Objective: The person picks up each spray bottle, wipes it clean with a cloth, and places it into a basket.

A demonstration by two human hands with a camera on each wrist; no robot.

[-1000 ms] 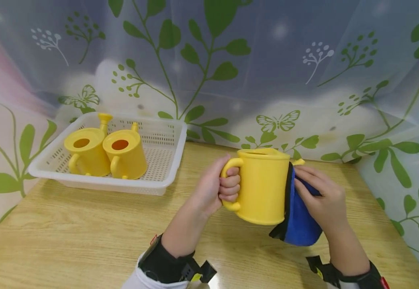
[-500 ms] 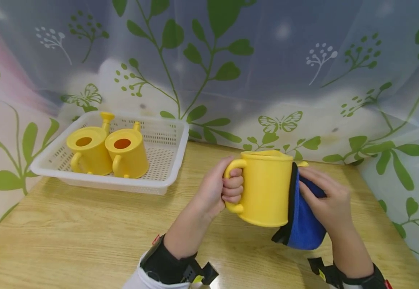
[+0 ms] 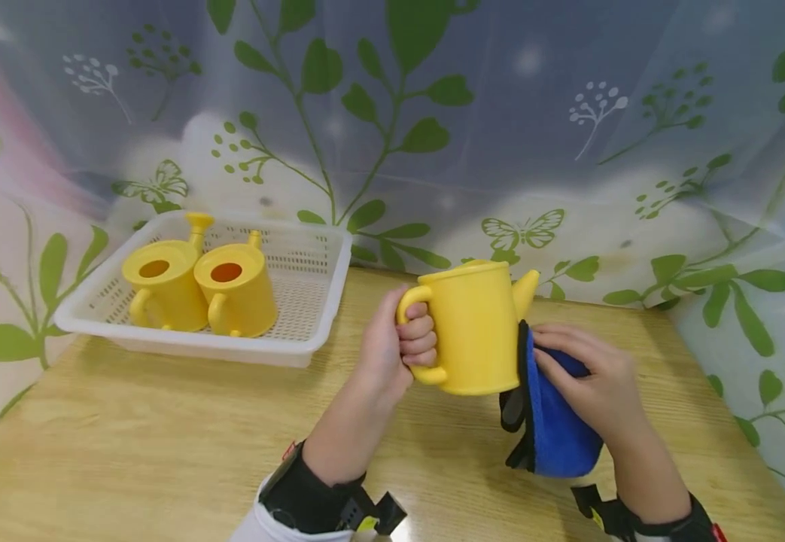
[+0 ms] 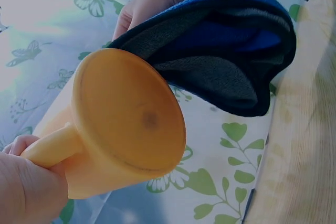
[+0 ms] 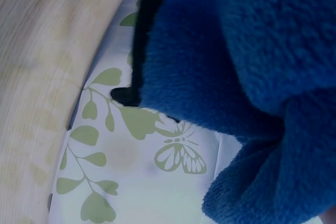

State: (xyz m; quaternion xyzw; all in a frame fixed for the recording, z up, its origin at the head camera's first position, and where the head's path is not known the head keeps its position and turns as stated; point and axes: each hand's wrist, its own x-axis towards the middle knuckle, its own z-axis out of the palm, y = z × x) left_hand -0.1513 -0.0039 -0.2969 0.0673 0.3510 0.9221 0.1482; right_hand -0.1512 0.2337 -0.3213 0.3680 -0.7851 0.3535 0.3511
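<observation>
My left hand (image 3: 392, 342) grips the handle of a yellow toy watering can (image 3: 471, 331), its fingers curled round the loop. The can is held above the table, with its spout pointing right; the left wrist view shows its round base. My right hand (image 3: 595, 376) pinches a blue cloth (image 3: 564, 421) with black edging, folded over and hanging down. In the head view the cloth is against the can's right side, below the spout. The left wrist view shows the cloth's grey underside (image 4: 210, 77). In the right wrist view the blue cloth (image 5: 194, 61) covers most of my hand.
A white plastic basket (image 3: 297, 350) stands at the back left of the wooden table (image 3: 162, 421). Inside it are two more yellow watering cans (image 3: 165, 290), side by side. A leaf-patterned curtain (image 3: 460, 173) hangs along the table's back and sides.
The watering can has moved left and up and tilted, so its spout now shows above the cloth. My right hand with the cloth has shifted slightly left and down.
</observation>
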